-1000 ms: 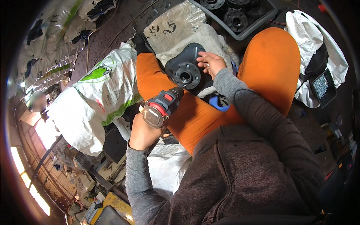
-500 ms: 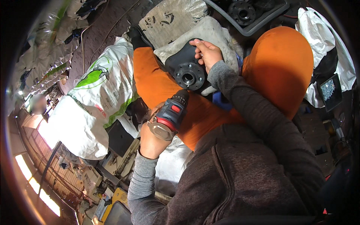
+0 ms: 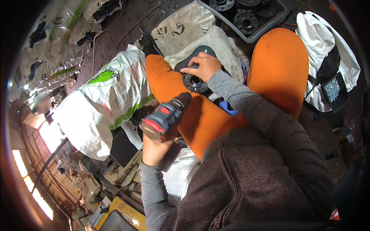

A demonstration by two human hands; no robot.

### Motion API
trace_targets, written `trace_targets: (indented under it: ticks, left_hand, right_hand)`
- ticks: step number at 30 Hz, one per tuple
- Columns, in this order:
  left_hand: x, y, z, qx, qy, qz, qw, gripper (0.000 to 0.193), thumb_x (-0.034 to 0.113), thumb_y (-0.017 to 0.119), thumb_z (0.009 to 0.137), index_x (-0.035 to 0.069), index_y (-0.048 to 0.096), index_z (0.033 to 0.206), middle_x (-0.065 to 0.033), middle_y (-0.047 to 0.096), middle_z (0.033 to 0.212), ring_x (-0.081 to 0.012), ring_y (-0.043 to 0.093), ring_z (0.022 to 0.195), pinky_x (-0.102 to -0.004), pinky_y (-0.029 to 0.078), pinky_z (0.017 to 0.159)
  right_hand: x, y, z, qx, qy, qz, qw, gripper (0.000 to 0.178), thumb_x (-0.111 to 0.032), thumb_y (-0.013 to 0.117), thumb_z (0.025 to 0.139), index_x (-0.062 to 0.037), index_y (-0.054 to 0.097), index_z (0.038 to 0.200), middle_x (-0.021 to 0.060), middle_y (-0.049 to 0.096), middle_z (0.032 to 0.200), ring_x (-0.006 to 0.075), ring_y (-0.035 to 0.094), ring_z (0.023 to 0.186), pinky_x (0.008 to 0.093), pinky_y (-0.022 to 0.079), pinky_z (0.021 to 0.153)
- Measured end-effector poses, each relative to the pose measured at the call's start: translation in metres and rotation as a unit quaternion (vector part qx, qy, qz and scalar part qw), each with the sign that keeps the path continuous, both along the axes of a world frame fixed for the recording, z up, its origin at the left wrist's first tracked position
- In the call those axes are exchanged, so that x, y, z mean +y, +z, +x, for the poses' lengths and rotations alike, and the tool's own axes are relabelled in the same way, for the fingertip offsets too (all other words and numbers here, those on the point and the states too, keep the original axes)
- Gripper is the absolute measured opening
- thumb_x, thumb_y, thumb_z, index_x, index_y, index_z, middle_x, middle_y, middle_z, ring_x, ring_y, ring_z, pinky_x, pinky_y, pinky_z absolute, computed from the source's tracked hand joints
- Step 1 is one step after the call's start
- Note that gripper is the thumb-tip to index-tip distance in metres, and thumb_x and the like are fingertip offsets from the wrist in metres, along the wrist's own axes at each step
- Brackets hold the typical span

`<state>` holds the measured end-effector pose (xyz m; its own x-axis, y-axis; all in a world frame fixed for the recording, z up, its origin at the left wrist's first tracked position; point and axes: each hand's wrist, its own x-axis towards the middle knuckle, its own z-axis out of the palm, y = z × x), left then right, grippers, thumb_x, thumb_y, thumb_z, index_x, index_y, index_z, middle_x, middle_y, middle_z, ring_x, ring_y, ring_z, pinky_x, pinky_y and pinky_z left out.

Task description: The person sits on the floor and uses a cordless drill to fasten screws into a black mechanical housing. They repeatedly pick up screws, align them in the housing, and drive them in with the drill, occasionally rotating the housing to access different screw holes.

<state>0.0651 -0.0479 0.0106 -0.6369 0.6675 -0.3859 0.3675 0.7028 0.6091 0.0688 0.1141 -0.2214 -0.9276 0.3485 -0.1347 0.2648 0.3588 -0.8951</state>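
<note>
My left hand (image 3: 154, 149) is wrapped round a grey and red cordless drill (image 3: 169, 111), slightly blurred. Its chuck points up and right, apart from the black flanged hub (image 3: 188, 81) by my thigh. That hub has a round flange with bolt holes and an open centre, set on a black plate (image 3: 202, 50). My right hand (image 3: 207, 67) bends over the hub, thumb and fingers pinched low at the flange's far edge. Whatever lies between the fingertips is too small or hidden to name.
A pale cushion (image 3: 227, 42) lies under the hub. Beyond it stands a grey bin (image 3: 252, 39) with several black flanges (image 3: 245, 22). At right, a black tray (image 3: 342, 103) holds small screws (image 3: 332, 91) beside a white sack (image 3: 314, 30). A printed white sack (image 3: 83, 123) lies at left.
The drill has swung left, away from the hub, and turned. My right hand has come down from above the plate onto the flange. The view has shifted, showing more of the bin.
</note>
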Motion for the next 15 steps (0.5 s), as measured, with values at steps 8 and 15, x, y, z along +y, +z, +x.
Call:
trace_targets:
  ticks: [8, 15]
  left_hand:
    - [-0.035, -0.009, -0.009, -0.124, 0.234, -0.044, 0.963, 0.036, -0.002, 0.071, 0.075, -0.001, 0.063, 0.111, -0.0082, 0.069, 0.104, -0.0163, 0.065, 0.095, -0.0302, 0.051, 0.083]
    - [-0.042, -0.025, -0.025, -0.058, 0.142, -0.104, 0.983, 0.035, 0.004, 0.076, 0.071, -0.001, 0.063, 0.103, -0.0131, 0.069, 0.097, -0.0206, 0.067, 0.088, -0.0314, 0.052, 0.079]
  right_hand:
    - [0.005, 0.005, -0.005, -0.081, 0.071, 0.011, 0.994, 0.049, -0.06, 0.074, 0.072, -0.0111, 0.073, 0.079, 0.0074, 0.059, 0.084, 0.027, 0.063, 0.082, 0.0402, 0.05, 0.076]
    - [0.009, 0.004, -0.005, -0.1, 0.103, -0.017, 0.99, 0.051, -0.059, 0.071, 0.076, -0.0081, 0.073, 0.081, 0.0098, 0.061, 0.087, 0.0289, 0.063, 0.085, 0.0394, 0.05, 0.077]
